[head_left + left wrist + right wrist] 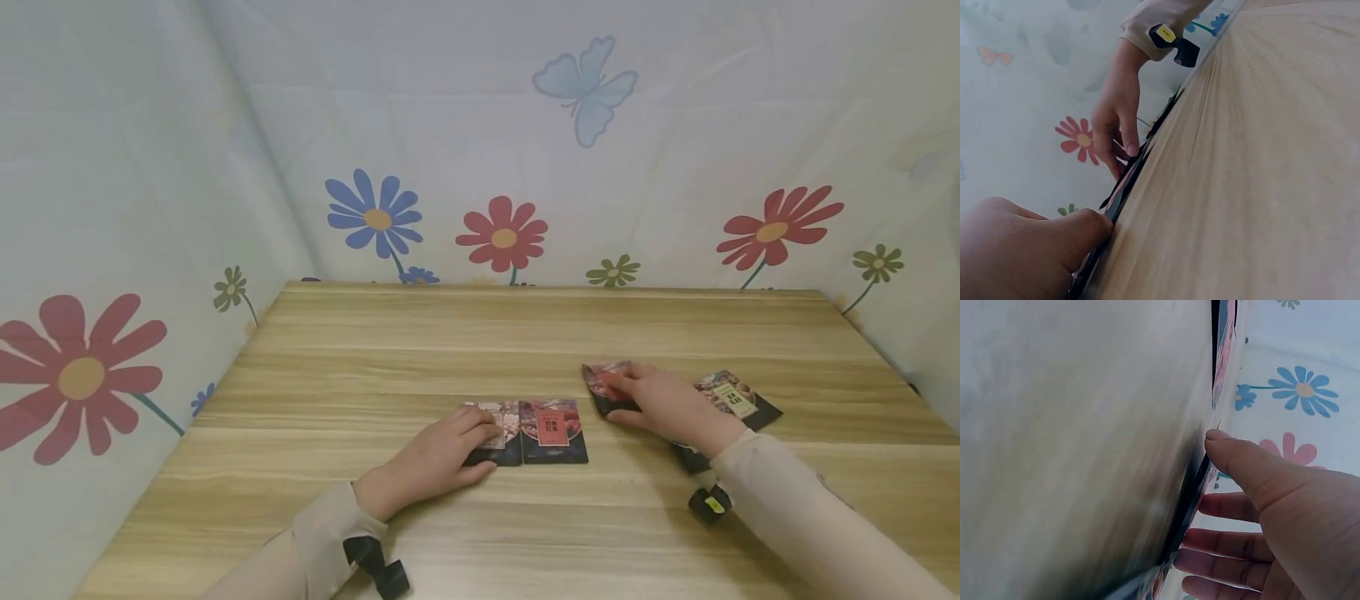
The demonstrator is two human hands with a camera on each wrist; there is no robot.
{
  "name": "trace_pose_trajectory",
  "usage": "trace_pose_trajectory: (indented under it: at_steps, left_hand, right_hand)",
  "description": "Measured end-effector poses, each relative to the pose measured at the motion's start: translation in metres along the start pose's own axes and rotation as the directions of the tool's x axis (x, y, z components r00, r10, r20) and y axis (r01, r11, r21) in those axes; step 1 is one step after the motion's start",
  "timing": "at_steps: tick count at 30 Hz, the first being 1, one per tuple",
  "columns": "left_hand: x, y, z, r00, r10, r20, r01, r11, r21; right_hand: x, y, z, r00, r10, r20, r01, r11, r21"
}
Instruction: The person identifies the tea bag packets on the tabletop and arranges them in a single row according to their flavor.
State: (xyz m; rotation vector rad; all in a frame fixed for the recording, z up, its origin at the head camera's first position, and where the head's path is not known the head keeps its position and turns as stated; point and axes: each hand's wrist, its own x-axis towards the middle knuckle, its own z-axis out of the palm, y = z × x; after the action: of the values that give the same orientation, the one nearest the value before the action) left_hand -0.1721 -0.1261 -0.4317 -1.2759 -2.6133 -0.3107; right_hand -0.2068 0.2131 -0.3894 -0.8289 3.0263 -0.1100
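My left hand (465, 450) lies flat on a dark picture card (504, 433) near the table's middle, fingers stretched over its left half. A second card with a red centre (553, 431) lies edge to edge on its right. My right hand (633, 402) rests with straight fingers on a third card (600, 385), a little farther right and back. In the left wrist view my left thumb (1079, 234) touches the card's edge (1119, 194), and the right hand (1116, 119) shows beyond. In the right wrist view my right hand (1260, 506) is spread over the card (1194, 487), thumb at its edge.
More dark cards (738, 398) lie in a loose pile under and beside my right wrist. The wooden table (450, 350) is bordered by flower-printed cloth walls (502, 233) at the back and sides. Small black clips (708, 504) hang at both wrists.
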Motion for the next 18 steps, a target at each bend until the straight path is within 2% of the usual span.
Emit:
trace_pose_trajectory:
  at_steps: [8, 18]
  left_hand:
    - [0.000, 0.000, 0.000, 1.000, -0.002, 0.004, 0.002, 1.000, -0.004]
    - [0.001, 0.000, 0.000, 1.000, -0.002, 0.001, 0.002, 1.000, -0.002]
  right_hand:
    - [-0.003, -0.006, 0.004, 0.999, -0.028, -0.017, 0.027, 0.999, -0.027]
    - [-0.010, -0.021, 0.002, 1.000, -0.021, -0.009, 0.020, 0.998, -0.055]
